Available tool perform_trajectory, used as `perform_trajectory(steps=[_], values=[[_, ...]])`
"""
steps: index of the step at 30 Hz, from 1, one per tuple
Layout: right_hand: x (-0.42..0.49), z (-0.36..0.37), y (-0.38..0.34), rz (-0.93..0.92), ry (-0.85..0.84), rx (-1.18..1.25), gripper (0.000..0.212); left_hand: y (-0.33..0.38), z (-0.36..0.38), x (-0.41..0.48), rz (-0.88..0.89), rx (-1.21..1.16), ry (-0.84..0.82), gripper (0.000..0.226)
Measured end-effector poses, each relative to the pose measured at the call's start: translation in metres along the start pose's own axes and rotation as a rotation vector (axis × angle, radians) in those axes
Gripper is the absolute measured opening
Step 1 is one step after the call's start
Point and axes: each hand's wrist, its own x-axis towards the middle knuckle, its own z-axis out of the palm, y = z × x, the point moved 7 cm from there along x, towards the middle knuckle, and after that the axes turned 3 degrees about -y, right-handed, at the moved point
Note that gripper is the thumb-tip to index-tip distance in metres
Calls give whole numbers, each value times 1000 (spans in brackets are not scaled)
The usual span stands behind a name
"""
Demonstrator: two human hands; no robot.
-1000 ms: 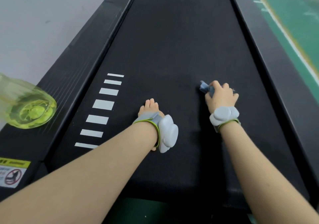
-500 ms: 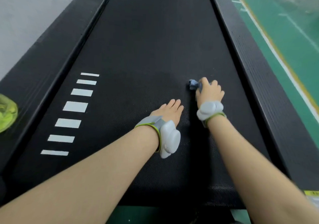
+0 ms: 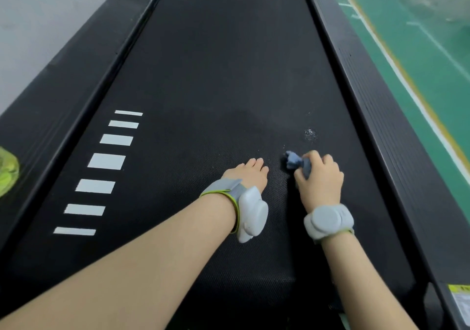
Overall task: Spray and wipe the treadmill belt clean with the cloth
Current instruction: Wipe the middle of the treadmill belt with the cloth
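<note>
Under both your hands runs the wide black textured treadmill belt (image 3: 229, 75), reaching far ahead of your fingertips. A black ribbed side rail (image 3: 381, 126) borders it just outside your right hand, and a matching black left rail (image 3: 63, 80) lies well out beyond your left hand. Past the right rail is green painted floor (image 3: 419, 50) with a pale line.

A ladder of white rectangular stripes (image 3: 106, 161) is printed on the belt to the outside of your left hand.

Your left hand (image 3: 248, 174) lies flat on the belt, fingers straight and together, with nothing in it. Your right hand (image 3: 320, 179) sits just beside it, knuckles up, fingers curled round a bunched blue-grey cloth (image 3: 293, 161) and pressing it onto the belt. The cloth's loose end pokes out between the two hands.

Each wrist carries a light grey plastic tracker, the left one (image 3: 251, 214) on a grey strap edged in lime, the right one (image 3: 328, 219) round.

Far outside your left hand, on the left rail, a yellow-green translucent shape (image 3: 7, 174) is cut by the frame edge.

Just ahead of your right knuckles glistens a small speckled wet patch (image 3: 310, 134).
</note>
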Motion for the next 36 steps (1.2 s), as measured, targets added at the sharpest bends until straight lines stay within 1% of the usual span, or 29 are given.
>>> perform_trajectory(steps=[4,7,9,11,13,17,19,23,26,29,32,36], values=[[61,10,4,75,-32,-92,26,2,0,6,-59,-7,49,62],[99,14,11,123,-61,-87,26,6,-5,0,-84,-18,105,56],[107,11,14,147,-93,-82,25,8,-7,-2,-79,-12,128,54],[93,6,16,151,-108,-66,24,7,-6,-1,-80,-6,127,54],[60,2,20,163,-101,-42,23,4,-4,2,-82,-14,112,55],[-16,-13,27,148,26,6,19,3,-1,8,-82,-20,99,56],[-21,-14,27,153,51,42,18,2,-1,8,-84,-27,102,56],[34,-3,25,182,35,15,22,2,-1,7,-85,-31,101,57],[91,7,24,170,-28,-36,25,5,-2,6,-87,-22,98,58],[119,10,26,171,-90,-39,26,6,-3,8,-76,7,101,57],[98,3,27,165,-92,-31,24,4,-1,11,-80,12,87,58],[18,-16,45,216,-15,31,22,3,0,10,-61,22,55,60]])
